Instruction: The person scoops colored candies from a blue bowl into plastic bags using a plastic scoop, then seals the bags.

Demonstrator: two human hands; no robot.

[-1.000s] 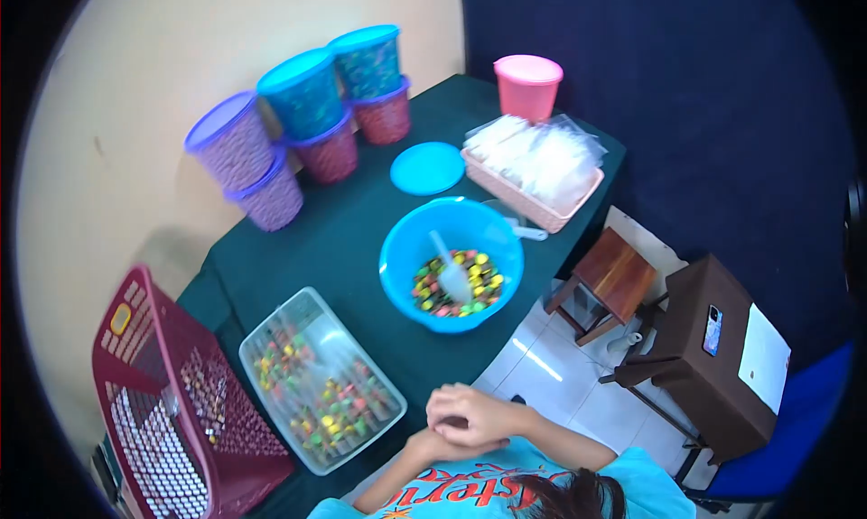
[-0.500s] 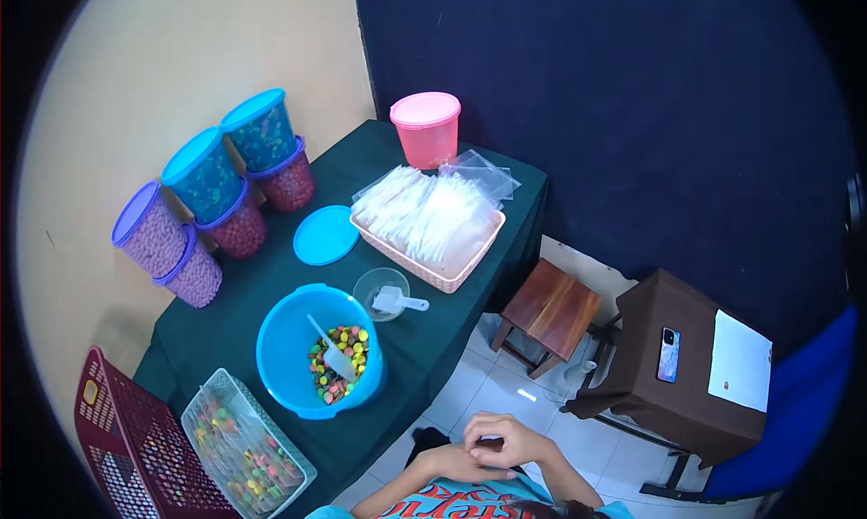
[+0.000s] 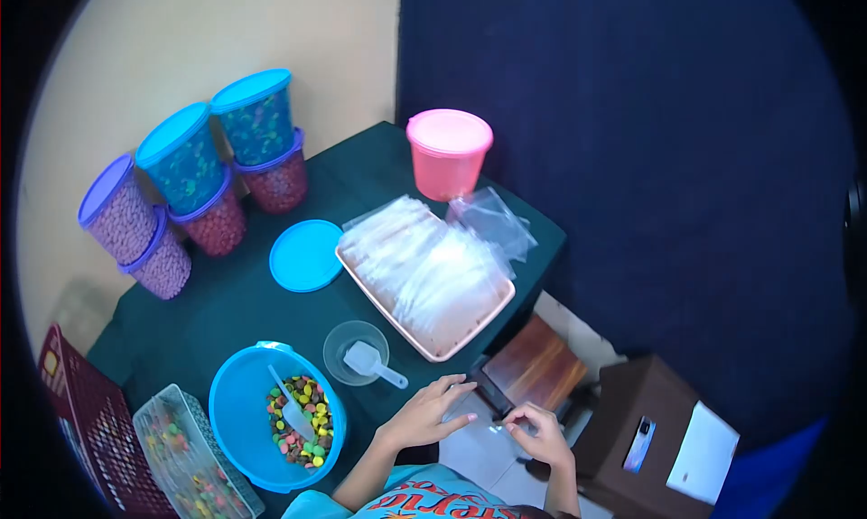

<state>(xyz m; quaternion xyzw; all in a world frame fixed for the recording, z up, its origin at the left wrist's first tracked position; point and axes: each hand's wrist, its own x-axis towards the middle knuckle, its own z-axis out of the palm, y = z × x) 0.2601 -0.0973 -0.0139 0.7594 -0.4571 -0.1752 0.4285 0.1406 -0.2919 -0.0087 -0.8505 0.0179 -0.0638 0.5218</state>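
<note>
My left hand (image 3: 429,415) reaches over the table's front edge, its fingers spread and holding nothing. It is nearest to a clear bowl (image 3: 335,367) with a white scoop (image 3: 364,358) in it. To the right, my right hand (image 3: 540,434) hovers off the table with curled fingers; whatever lies between its fingertips, if anything, is too small to tell. A blue tub (image 3: 232,420) on the left holds colourful round candies (image 3: 316,420) and another scoop (image 3: 295,418). Beyond my hands, a pale pink basket (image 3: 397,329) holds a stack of clear plastic bags (image 3: 424,262).
Lidded candy tubs (image 3: 176,162) stand stacked along the wall. A blue lid (image 3: 307,255) and a pink tub (image 3: 449,162) are on the green table. At left are a basket of filled packets (image 3: 172,438) and a maroon basket (image 3: 90,420). A wooden stool (image 3: 536,361) stands right.
My hands were together in front of my body; now they are apart, and the left has moved forward toward the table with its fingers spread. The camera view has shifted.
</note>
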